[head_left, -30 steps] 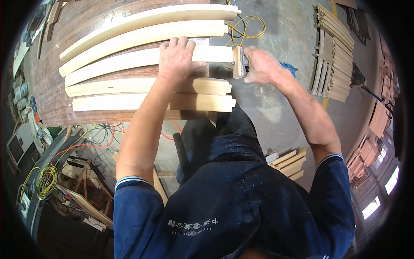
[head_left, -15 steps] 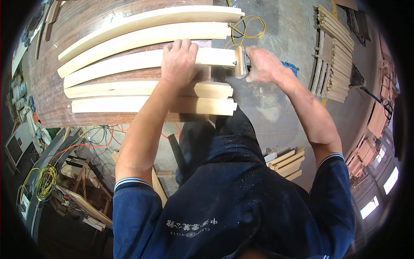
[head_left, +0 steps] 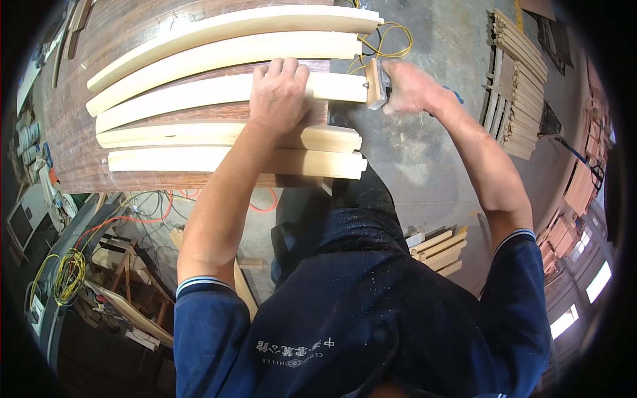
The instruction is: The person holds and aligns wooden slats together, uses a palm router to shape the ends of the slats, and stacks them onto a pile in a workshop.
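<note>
While your left hand grips the middle curved rail, sticking out past the counter | your right hand holds the wood-faced tool there | weak pressing might let it twist

The fisheye view looks steeply down from the person's head, over the nearby torso to the tabletop.

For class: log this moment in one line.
Left hand: grips middle curved wooden slat; right hand: holds wood-faced tool at slat's right end; four more slats: on tabletop, right ends overhanging
</note>
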Demonstrator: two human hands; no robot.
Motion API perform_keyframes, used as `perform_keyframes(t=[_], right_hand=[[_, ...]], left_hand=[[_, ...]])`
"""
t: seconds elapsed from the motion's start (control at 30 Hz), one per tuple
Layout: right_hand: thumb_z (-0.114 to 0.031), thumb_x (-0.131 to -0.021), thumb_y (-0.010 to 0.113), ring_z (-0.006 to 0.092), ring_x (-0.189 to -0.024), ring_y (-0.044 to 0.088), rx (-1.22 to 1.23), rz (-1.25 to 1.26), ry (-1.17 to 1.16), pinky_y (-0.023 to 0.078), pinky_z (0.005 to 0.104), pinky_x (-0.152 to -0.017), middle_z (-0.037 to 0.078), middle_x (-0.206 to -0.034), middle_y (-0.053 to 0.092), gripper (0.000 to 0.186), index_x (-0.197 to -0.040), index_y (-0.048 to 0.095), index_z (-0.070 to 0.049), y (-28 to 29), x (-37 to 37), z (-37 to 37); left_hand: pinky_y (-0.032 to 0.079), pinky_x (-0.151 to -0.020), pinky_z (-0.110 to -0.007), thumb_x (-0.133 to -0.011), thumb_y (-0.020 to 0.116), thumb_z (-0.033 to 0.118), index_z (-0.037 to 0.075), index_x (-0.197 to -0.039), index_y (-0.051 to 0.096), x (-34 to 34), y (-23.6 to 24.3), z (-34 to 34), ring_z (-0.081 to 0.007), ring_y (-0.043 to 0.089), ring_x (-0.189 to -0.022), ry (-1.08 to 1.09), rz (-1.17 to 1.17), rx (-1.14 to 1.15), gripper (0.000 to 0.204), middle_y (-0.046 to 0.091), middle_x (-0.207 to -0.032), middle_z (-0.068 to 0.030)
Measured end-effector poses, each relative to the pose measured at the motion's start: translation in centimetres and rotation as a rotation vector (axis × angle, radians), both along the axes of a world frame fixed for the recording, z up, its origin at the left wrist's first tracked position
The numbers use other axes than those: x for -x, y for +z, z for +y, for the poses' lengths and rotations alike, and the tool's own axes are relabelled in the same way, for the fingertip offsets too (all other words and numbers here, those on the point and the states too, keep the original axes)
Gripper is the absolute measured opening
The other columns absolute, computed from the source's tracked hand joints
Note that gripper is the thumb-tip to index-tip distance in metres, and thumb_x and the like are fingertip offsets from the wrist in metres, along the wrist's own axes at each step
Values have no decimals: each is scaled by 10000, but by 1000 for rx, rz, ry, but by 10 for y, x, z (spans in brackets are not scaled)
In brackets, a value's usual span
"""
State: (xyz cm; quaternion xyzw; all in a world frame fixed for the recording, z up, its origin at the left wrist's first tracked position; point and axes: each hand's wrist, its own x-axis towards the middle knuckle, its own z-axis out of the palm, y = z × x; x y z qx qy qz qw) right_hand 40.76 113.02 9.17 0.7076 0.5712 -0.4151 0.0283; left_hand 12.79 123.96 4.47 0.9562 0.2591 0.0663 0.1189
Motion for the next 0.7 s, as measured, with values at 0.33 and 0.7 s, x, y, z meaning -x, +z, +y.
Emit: perform_keyframes(t=[0.33,0.7], right_hand=[[-165,-596,874,413,-978,745,70,-6,21,595,466,-881,265,-997,760,568,-1079,669,52,-14,-11,15],[-168,-610,868,371,-877,727,83,4,7,583,443,-823,209,-932,758,533,-1068,670,21,-8,-19,19]], left_hand=[[472,-973,-449,-694,942,290,138,-1074,667,0,1,-2,-265,612,-1133,13,71,32,492,622,-1131,-57],[464,-979,-484,-779,916,481,88,-1172,668,1,4,-1,-307,606,-1144,-7,98,32,609,634,-1170,-97]])
